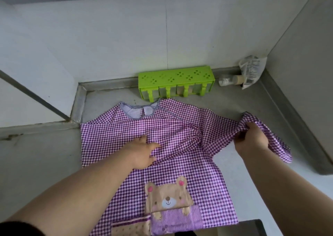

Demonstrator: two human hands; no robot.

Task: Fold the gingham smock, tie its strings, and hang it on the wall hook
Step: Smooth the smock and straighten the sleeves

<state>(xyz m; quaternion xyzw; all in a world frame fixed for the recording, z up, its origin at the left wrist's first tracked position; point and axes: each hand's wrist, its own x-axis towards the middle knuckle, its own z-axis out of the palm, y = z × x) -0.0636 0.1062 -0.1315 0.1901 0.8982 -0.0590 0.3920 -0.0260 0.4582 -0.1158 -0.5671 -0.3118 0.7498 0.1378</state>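
1. A purple gingham smock (180,163) is spread front-up on a grey counter (36,163), its collar toward the wall, its bear patch nearest the viewer.
2. The left hand (142,152) is laid on the smock's middle, fingers relaxed and spread, pinning the cloth.
3. The right hand (252,140) is closed round the bunched right sleeve (270,136), lifted at the smock's right edge.
4. The folding step appears to be under way; no strings are tied and no hook is seen.
5. Next, the sleeve would likely be drawn across the body and flattened.
6. A green rack (176,82) is set against the wall behind.
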